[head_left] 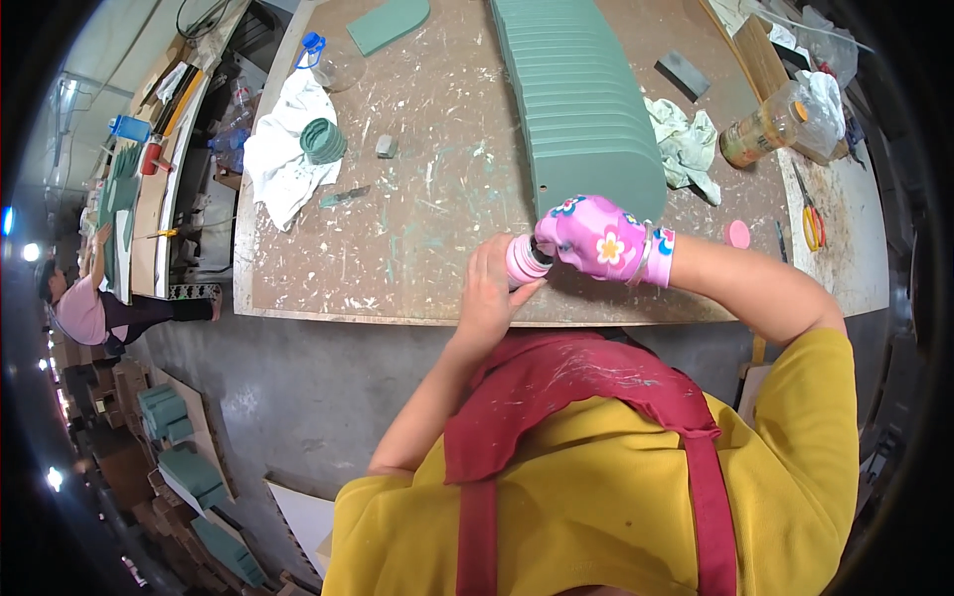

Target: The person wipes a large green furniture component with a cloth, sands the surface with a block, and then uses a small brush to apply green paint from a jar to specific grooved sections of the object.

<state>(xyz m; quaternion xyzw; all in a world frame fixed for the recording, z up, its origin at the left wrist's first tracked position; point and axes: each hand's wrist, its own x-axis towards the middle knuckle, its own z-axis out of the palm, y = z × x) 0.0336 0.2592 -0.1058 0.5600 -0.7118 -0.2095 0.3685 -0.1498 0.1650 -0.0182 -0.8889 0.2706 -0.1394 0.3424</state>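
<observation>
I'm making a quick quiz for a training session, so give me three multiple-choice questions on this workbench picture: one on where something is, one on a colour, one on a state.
1. Where does the pink lid lie?
A. On the bench, right of the gloved right hand
B. On the white cloth
C. On the floor

2. What colour is the row of stacked panels?
A. Red
B. Green
C. Yellow

3. How is the small pink bottle held?
A. Lying loose on the bench
B. Between both hands at the bench edge
C. By the left hand alone, high in the air

Answers: 1 A, the lid sits on the bench just beyond the right wrist. 2 B, every panel is dull green. 3 B, the bare left hand cups it while the gloved right grip closes on its top.
</observation>
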